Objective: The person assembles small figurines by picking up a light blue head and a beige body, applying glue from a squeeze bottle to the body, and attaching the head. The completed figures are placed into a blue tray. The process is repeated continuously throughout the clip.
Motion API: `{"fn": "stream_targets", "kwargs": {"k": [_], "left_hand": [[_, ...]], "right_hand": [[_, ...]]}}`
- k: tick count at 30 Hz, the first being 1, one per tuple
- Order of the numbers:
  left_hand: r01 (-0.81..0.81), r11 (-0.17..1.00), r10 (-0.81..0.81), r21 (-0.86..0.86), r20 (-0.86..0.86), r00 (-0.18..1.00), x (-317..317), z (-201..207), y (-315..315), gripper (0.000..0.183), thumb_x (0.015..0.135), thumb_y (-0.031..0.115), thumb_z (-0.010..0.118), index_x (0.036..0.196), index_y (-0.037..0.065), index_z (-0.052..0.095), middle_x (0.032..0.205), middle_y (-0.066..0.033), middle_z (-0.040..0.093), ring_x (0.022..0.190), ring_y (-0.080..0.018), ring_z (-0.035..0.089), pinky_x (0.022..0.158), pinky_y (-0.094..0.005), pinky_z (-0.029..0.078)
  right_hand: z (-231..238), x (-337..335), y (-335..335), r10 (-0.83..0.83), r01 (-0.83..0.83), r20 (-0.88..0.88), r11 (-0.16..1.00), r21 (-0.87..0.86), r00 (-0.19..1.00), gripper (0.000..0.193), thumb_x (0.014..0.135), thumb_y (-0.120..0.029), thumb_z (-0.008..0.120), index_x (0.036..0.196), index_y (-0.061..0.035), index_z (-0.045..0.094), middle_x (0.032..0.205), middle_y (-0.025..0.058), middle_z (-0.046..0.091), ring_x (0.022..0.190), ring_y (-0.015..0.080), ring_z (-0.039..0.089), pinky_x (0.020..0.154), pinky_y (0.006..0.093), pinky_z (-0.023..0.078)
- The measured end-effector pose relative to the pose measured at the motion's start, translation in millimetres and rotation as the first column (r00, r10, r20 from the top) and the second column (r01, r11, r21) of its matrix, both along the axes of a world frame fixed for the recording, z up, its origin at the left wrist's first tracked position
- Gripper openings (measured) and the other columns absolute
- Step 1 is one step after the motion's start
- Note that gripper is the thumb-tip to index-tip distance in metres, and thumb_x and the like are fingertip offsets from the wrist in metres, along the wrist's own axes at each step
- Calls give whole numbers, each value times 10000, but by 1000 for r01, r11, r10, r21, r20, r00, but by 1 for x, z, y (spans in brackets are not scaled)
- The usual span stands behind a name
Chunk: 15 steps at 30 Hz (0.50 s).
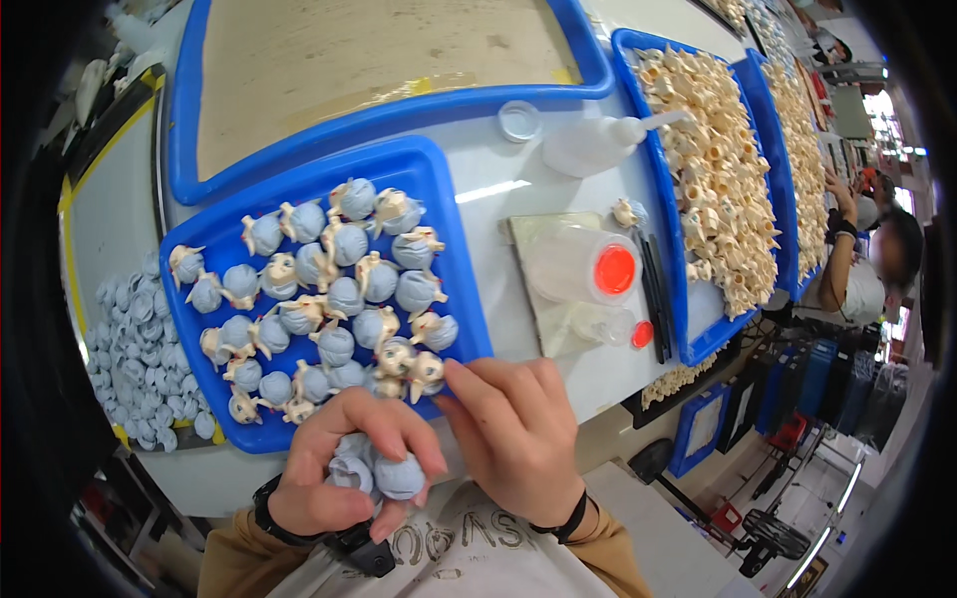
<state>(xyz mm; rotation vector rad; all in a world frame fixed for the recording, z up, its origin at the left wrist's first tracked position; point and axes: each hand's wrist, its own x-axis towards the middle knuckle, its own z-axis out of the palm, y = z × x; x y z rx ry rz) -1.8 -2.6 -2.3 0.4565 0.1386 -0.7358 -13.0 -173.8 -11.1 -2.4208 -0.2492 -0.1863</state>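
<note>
The left hand [344, 424] grasps pale-blue doll-hair shells [401, 476], fingers apparently curled to stop them dropping; the right hand [523, 414] touches a doll head [428, 368] at the blue tray [463, 264]'s near right corner, whether gripping it unclear.

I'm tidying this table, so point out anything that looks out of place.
One small head with a blue-grey cap lies by itself on the white table beside the slim dark sticks, while the similar capped heads sit in the blue tray. It may be set aside deliberately. No spill shows.
</note>
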Motion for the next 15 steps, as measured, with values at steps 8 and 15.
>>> {"fn": "stream_targets", "kwargs": {"k": [8, 15], "left_hand": [[10, 991, 0, 131, -77, 997, -3, 5, 2, 341, 802, 129, 580, 1007, -112, 451, 873, -253, 529, 659, -207, 567, 386, -217, 454], [55, 990, -61, 133, 36, 998, -8, -6, -3, 344, 858, 204, 536, 1029, -90, 484, 800, -198, 511, 545, -154, 505, 383, -199, 381]], "right_hand": [[33, -14, -51, -109, 118, 186, 992, -37, 976, 279, 627, -58, 670, 906, -60, 662, 891, 81, 552, 724, 203, 521, 616, 310, 405], [14, 34, -187, -358, 324, -182, 926, -191, 916, 215, 748, -59, 632, 962, -42, 614, 713, 70, 573, 618, 129, 507, 571, 244, 401]]}}
